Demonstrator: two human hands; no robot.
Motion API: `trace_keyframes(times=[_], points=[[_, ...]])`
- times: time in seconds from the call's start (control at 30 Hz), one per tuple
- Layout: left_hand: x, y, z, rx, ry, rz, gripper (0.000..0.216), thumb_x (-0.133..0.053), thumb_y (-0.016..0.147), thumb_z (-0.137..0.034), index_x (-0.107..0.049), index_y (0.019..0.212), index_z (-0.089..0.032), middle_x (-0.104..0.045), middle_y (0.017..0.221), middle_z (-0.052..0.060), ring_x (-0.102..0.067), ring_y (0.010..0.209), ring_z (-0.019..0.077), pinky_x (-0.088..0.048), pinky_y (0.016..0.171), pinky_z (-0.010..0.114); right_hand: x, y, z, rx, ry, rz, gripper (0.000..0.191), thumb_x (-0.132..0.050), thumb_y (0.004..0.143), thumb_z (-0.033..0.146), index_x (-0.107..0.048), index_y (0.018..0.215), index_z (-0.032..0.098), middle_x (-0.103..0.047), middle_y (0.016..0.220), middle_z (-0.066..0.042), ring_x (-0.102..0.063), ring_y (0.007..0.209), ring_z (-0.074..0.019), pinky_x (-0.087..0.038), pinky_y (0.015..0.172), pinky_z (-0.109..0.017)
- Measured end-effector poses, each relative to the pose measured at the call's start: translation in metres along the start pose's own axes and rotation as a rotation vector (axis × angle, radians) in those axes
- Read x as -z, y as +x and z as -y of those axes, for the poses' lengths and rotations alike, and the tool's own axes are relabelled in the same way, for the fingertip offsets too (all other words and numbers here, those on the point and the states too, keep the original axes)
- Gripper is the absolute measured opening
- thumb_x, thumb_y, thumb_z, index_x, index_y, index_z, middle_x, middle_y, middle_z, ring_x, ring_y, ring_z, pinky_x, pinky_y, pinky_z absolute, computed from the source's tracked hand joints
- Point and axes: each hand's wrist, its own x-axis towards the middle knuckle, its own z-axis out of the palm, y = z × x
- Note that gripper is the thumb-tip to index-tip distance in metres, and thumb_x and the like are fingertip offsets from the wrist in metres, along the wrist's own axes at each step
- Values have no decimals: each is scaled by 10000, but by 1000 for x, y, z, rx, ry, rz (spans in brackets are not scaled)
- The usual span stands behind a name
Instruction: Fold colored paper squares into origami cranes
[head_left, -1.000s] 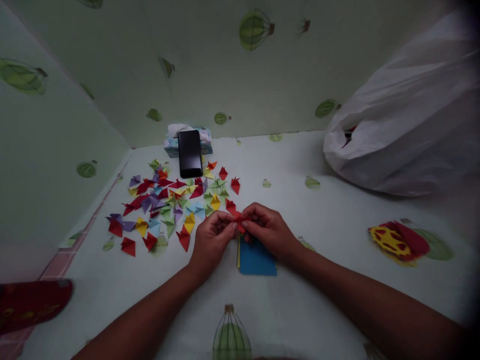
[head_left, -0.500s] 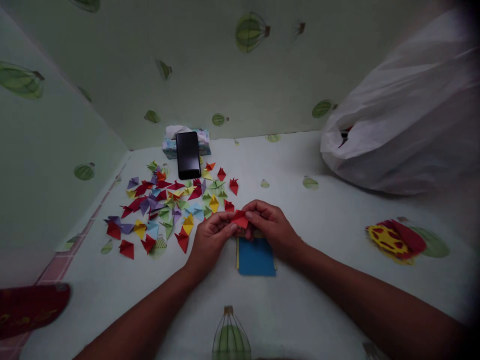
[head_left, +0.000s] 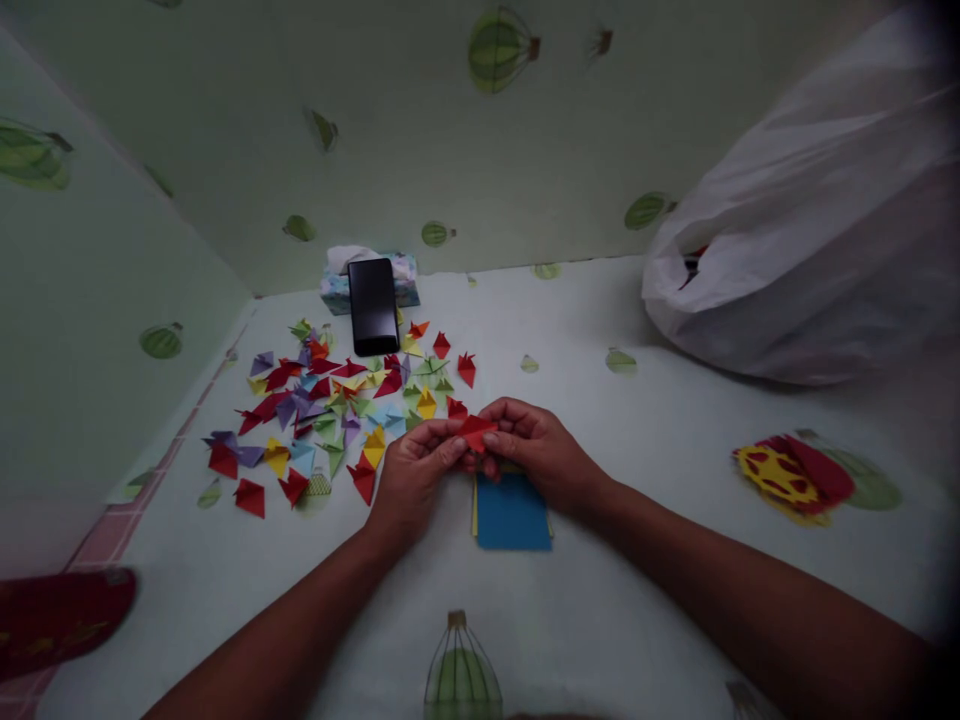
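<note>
A small piece of folded red paper [head_left: 477,432] is pinched between my two hands at the middle of the view. My left hand [head_left: 420,465] grips its left side with thumb and fingers. On the right side, my right hand [head_left: 536,447] holds it the same way, thumb on the front. Just below lies a stack of square paper [head_left: 514,513], blue on top with a yellow edge showing; my right hand partly covers its upper part. To the left spread many small folded paper cranes [head_left: 292,487] in red, yellow, green, purple and blue.
A black phone [head_left: 374,305] leans on a tissue box [head_left: 407,280] by the back wall. At the right stand a large white plastic bag [head_left: 795,240] and, nearer, a red and yellow cut-out piece [head_left: 787,480]. A dark red object [head_left: 64,620] sits at the left edge.
Both hands still hold the red paper, which now shows a wider, flatter shape. My left fingers have shifted slightly left. The whole view has shifted a little.
</note>
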Motion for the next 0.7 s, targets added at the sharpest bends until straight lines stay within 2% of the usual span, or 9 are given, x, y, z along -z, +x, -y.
trace_keyframes(times=[0.37,0.53,0.7], points=[[2,-2,2,-36,89,-29,196,-779,761,-306,-714,853,-145,-699,648,2,-631,576,110,-534,618,234,-1,-1,-4,-15,-14,-18,209,-703,842,347,-593,869,172,-682,647,10,-611,517,-92,-498,508,-215],[2,-3,0,-47,92,-50,197,-769,771,-330,-701,815,-150,-679,612,-12,-618,560,104,-516,597,219,-1,-1,-4,-6,-27,4,251,-774,757,291,-606,900,171,-679,654,24,-606,514,-88,-501,513,-216],[-2,-5,-2,-76,124,-37,196,-781,746,-313,-692,804,-149,-688,618,-10,-618,554,104,-516,600,227,-5,-4,-1,11,-105,-75,179,-723,802,305,-609,846,175,-666,623,24,-591,494,-89,-477,487,-215]])
